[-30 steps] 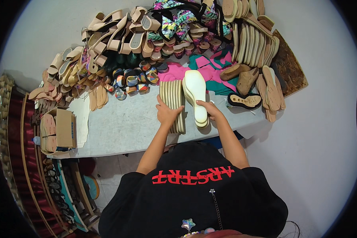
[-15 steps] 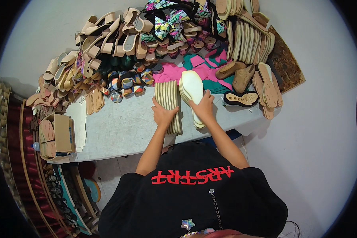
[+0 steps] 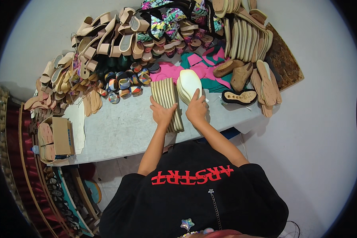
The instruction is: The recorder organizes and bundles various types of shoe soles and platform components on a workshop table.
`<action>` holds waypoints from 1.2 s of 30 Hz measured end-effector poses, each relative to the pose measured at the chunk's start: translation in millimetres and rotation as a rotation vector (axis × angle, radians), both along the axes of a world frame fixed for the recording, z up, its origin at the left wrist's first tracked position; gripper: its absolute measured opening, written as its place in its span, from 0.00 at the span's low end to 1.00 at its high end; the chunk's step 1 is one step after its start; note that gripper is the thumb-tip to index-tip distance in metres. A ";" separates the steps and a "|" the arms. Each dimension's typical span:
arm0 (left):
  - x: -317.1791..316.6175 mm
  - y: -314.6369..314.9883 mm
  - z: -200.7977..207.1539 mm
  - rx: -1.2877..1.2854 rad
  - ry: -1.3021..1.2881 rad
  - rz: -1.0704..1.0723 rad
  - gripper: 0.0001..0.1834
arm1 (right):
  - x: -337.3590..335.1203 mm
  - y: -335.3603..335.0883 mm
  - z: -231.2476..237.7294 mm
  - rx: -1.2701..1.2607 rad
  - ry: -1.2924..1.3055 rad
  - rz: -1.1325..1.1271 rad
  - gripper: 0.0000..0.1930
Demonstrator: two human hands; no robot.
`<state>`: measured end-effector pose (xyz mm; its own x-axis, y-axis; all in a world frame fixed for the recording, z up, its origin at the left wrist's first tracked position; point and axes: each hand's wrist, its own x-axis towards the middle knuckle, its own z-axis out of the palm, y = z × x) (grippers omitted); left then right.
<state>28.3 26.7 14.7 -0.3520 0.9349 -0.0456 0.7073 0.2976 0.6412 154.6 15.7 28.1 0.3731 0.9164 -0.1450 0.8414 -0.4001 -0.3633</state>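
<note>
Near the front middle of the table, a row of cream shoe soles (image 3: 162, 92) stands on edge, pressed side by side. My left hand (image 3: 162, 114) clasps this row, thumb on its right side and fingers round its left. Just to the right lies a second stack of shoe soles (image 3: 190, 81), flat, with a plain white face uppermost. My right hand (image 3: 196, 108) grips the near, narrow end of that stack from above, hiding much of it. A small gap separates the two groups at their far ends.
Pink and green fabric pieces (image 3: 198, 65) lie behind the stacks. Wooden shoe lasts (image 3: 242, 77) and a black-edged sole (image 3: 239, 97) sit to the right. Heeled sandals (image 3: 111, 35) pile up at back left. A cardboard box (image 3: 62, 136) holds insoles at the left edge.
My right hand has shifted slightly left and now lies over the near end of the flat stack, covering more of it. My left hand keeps its hold on the upright row.
</note>
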 end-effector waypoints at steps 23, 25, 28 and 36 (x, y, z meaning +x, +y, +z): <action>26.6 0.0 0.2 0.079 0.091 -0.013 0.59 | 312.0 1.6 35.8 0.216 -0.167 -0.603 0.41; 27.3 1.4 -0.2 0.072 0.087 -0.014 0.59 | 327.3 1.7 23.5 -0.082 -0.185 -0.614 0.45; 24.0 0.4 -2.4 0.060 0.094 0.008 0.59 | 330.3 2.2 29.2 -0.051 -0.160 -0.643 0.45; 26.5 0.3 -1.0 0.070 0.095 0.007 0.59 | 415.0 -17.0 0.9 0.429 0.712 -0.536 0.31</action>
<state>54.9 27.0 13.7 -0.3579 0.9322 0.0533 0.7639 0.2595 0.5908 569.5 -1.4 29.1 0.7088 0.6789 -0.1915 0.1163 -0.3803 -0.9175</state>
